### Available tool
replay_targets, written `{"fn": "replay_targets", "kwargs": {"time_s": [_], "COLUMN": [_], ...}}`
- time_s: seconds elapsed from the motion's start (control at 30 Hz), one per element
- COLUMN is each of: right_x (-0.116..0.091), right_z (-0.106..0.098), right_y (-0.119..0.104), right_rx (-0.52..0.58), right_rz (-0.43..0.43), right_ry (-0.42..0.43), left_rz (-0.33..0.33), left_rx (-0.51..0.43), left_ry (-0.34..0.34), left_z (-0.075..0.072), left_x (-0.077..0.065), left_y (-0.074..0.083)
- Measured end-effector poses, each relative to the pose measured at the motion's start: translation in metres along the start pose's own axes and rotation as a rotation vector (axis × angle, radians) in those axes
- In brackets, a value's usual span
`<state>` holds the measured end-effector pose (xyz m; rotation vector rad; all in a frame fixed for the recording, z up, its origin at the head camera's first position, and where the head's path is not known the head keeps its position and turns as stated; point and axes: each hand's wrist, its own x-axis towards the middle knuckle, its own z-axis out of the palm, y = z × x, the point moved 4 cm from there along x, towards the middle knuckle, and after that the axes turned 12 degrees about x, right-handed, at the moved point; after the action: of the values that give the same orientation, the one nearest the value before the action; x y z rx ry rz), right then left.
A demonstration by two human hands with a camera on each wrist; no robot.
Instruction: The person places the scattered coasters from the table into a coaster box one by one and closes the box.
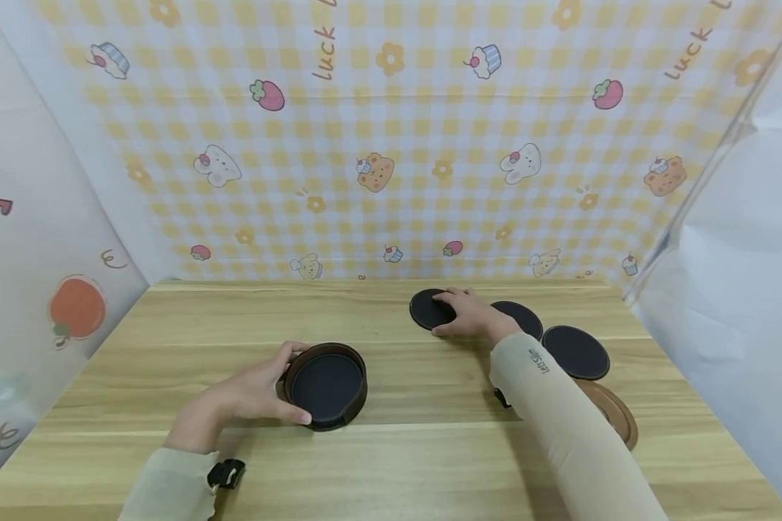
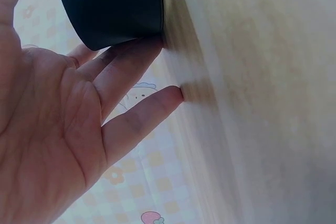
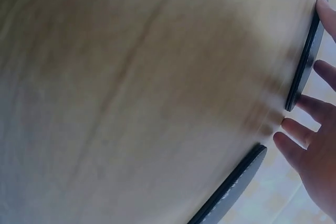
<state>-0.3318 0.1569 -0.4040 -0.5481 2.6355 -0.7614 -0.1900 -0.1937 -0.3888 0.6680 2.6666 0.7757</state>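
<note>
My left hand (image 1: 257, 389) holds a round, dark leather coaster holder (image 1: 358, 404) on the left half of the table, its thumb at the near side and fingers round the back. A flat black surface shows inside the holder's brown-lined wall. Farther back, my right hand (image 1: 471, 315) spans a round black coaster (image 1: 426, 310), gripping it between the thumb at the near edge and a fingertip at the far edge. In the right wrist view this coaster (image 3: 306, 56) is seen edge-on, close to the tabletop. The left wrist view shows fingers against the holder's dark side wall (image 2: 115, 9).
Two more black coasters (image 1: 520, 315) (image 1: 576, 352) lie to the right of my right hand. Partly hidden under the right sleeve is a brown round piece (image 1: 619, 420). A checked cloth (image 1: 391, 137) hangs behind the wooden table (image 1: 417, 456), with white sheets at both sides.
</note>
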Motion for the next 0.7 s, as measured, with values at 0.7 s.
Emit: {"fn": "replay_targets", "kwargs": {"time_s": [0.7], "right_x": [-0.0035], "right_z": [-0.0029], "right_y": [0.0063], "right_rx": [-0.042], "right_rz": [-0.013], "right_ry": [0.041], "left_rz": [-0.033], "left_rx": [0.007], "left_ry": [-0.022], "left_z": [-0.0005], "left_x": [0.0001], "left_y": [-0.0014]}}
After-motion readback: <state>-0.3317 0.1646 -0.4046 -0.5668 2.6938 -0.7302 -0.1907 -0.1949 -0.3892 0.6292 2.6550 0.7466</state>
